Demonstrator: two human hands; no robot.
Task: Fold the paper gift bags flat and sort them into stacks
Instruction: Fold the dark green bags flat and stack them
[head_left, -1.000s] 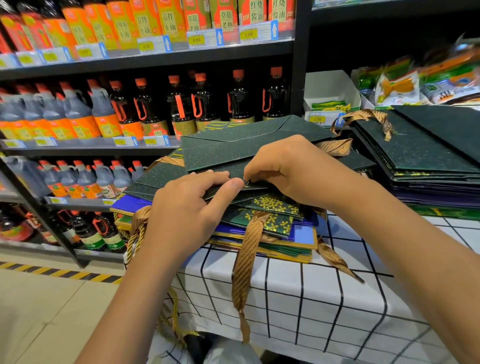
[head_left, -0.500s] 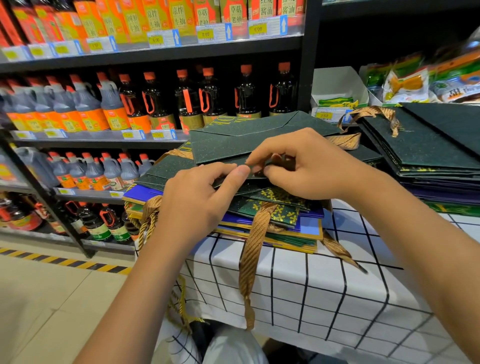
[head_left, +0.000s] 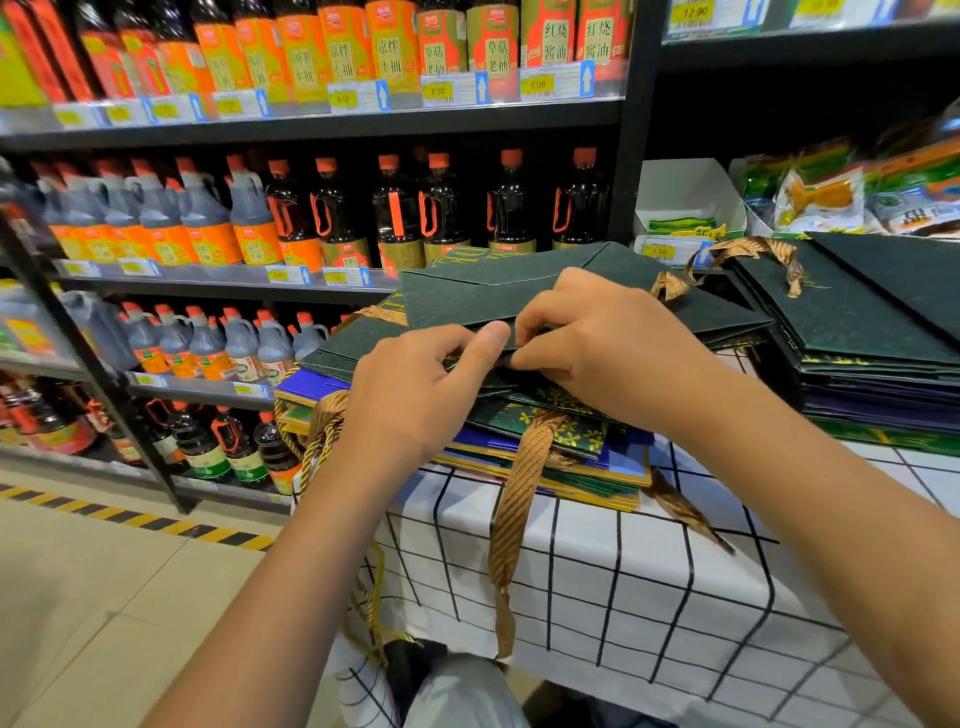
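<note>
At twelve o'clock, my left hand (head_left: 415, 395) and right hand (head_left: 597, 348) pinch the dark green bag's (head_left: 493, 296) near edge; I judge it light, stiff, best held along creases.

Table (head_left: 649, 587): white cloth, black grid lines. Near-left stack of flat bags (head_left: 561, 457) sits on it, blue, green and gold edges, brown ribbon handles hanging over the near edge. Far-right second stack (head_left: 872, 353), dark green on top, purple lower down.
</note>
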